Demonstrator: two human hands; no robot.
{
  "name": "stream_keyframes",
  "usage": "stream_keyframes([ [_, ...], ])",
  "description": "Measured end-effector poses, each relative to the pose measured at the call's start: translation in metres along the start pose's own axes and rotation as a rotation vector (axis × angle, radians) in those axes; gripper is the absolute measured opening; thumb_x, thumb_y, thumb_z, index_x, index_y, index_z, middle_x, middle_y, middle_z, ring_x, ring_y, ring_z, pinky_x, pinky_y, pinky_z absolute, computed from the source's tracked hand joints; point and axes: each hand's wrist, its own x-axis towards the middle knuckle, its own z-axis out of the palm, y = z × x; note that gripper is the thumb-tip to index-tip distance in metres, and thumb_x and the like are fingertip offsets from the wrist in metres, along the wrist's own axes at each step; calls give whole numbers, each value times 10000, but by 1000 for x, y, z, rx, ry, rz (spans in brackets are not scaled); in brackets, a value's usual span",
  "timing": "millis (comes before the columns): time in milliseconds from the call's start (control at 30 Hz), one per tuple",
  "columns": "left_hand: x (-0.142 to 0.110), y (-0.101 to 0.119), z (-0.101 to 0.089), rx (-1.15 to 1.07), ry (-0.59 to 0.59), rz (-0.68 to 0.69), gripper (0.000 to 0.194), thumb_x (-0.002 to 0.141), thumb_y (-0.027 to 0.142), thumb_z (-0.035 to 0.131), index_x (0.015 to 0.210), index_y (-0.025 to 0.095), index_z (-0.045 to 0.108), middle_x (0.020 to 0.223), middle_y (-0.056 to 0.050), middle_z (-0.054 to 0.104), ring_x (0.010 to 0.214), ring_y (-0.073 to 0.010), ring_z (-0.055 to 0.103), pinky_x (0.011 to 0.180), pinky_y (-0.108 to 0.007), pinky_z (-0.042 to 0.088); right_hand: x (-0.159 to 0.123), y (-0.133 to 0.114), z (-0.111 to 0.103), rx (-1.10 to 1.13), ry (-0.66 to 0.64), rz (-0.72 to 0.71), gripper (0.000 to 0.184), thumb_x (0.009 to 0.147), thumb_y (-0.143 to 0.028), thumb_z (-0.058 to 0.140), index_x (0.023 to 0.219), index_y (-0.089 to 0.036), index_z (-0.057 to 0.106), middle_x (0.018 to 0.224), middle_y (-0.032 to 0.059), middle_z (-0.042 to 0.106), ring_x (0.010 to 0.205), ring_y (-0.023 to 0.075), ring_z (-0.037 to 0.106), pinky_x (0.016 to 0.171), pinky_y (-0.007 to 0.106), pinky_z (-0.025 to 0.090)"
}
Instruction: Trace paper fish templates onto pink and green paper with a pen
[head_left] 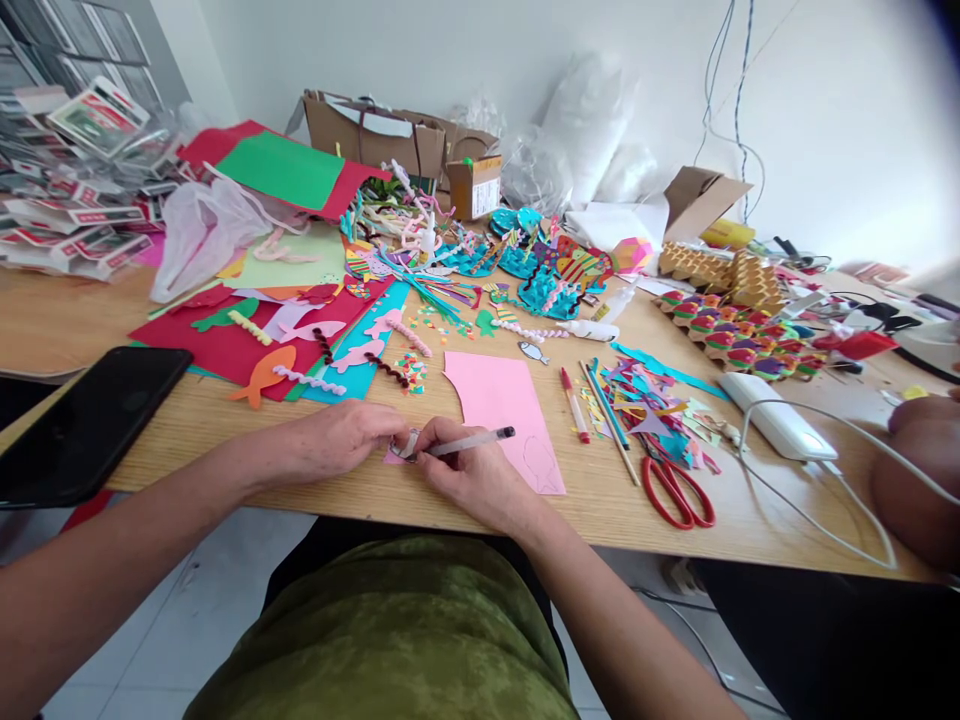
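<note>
My right hand [476, 475] is closed around a pen [476, 441] with a clear barrel and a dark end, its tip down at a small pale paper cut-out [406, 446]. Fingers curled, my left hand [345, 438] presses that cut-out against the table from the left; its exact shape is partly covered. Just beyond my right hand lies a pink sheet of paper [499, 395], one edge cut in a curve and a fish outline drawn near its lower right corner. A red pen [575, 405] rests to the right of the sheet.
Red scissors [679, 492] lie at the right beside paper scraps [649, 400] and a white power bank [778, 415] with a cable. Paper fish [264, 377] with pipe cleaners cover coloured sheets at left, near a black phone [90, 425]. Another person's hand [919, 480] is at far right.
</note>
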Motion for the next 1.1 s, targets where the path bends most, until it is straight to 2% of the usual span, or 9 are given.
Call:
stream_keyframes([
  [267, 0, 0, 0, 9, -4, -17, 308, 831, 96, 322, 875, 182, 614, 861, -18, 657, 813, -151, 602, 728, -243, 425, 3, 1, 2, -40, -15, -33, 114, 772, -86, 480, 761, -182, 540, 638, -39, 515, 557, 93, 427, 510, 200, 305],
  [400, -2, -2, 0, 10, 1, -32, 257, 832, 108, 333, 813, 177, 580, 797, -12, 632, 754, -151, 589, 685, -241, 418, 5, -1, 6, -42, -16, -28, 107, 781, -95, 482, 764, -182, 543, 658, -29, 548, 562, 95, 436, 517, 199, 320],
  [733, -2, -4, 1, 18, 21, -45, 199, 848, 129, 346, 812, 183, 534, 760, -5, 609, 697, -153, 568, 637, -244, 403, 8, -4, 12, -45, 43, -51, 83, 800, -129, 502, 750, -182, 543, 631, -32, 543, 537, 91, 455, 531, 198, 344],
  [1100, -4, -7, 2, 7, 28, -99, 202, 853, 137, 347, 865, 190, 541, 826, -8, 630, 753, -155, 584, 665, -245, 408, 9, -3, 16, -22, 68, -90, 69, 806, -155, 498, 770, -173, 555, 678, -13, 582, 578, 97, 495, 555, 203, 365],
])
